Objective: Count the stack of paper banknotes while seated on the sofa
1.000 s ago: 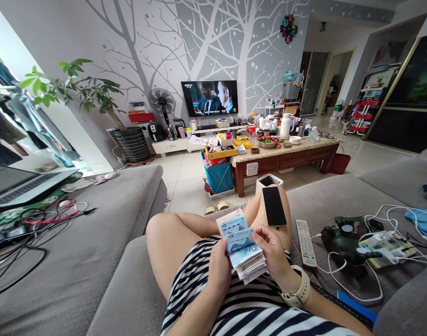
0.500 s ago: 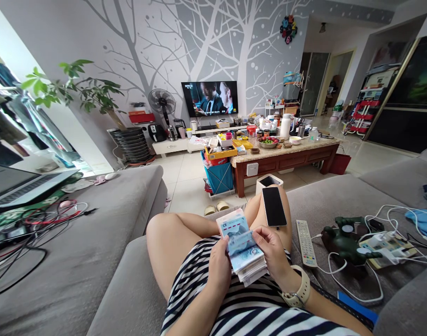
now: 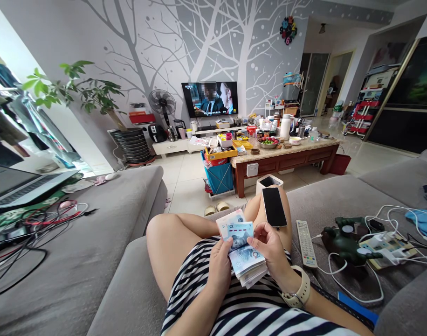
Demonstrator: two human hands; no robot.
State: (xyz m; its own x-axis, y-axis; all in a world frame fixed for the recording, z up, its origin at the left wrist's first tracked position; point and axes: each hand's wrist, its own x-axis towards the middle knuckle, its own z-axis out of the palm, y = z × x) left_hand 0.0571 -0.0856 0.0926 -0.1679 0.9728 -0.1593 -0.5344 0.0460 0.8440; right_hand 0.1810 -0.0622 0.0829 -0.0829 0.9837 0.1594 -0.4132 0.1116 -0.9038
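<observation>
I sit on a grey sofa in a striped dress, with a thick stack of banknotes [image 3: 246, 261] over my lap. My left hand [image 3: 219, 266] is closed round the stack's left side, thumb on top. My right hand [image 3: 271, 249], with a pale watch on its wrist, pinches the top blue note [image 3: 238, 230] and lifts its far end off the stack. A black phone [image 3: 274, 206] lies face up on my right knee, just beyond the notes.
A white remote [image 3: 305, 236], a dark green toy [image 3: 344, 240] and white cables with a power strip [image 3: 384, 242] lie on the sofa to my right. A laptop [image 3: 21, 184] and tangled wires sit at left. A wooden coffee table [image 3: 283, 156] and television [image 3: 210, 98] stand ahead.
My right hand has peeled the top blue note upward and forward from the stack. My left hand and the stack have stayed in place.
</observation>
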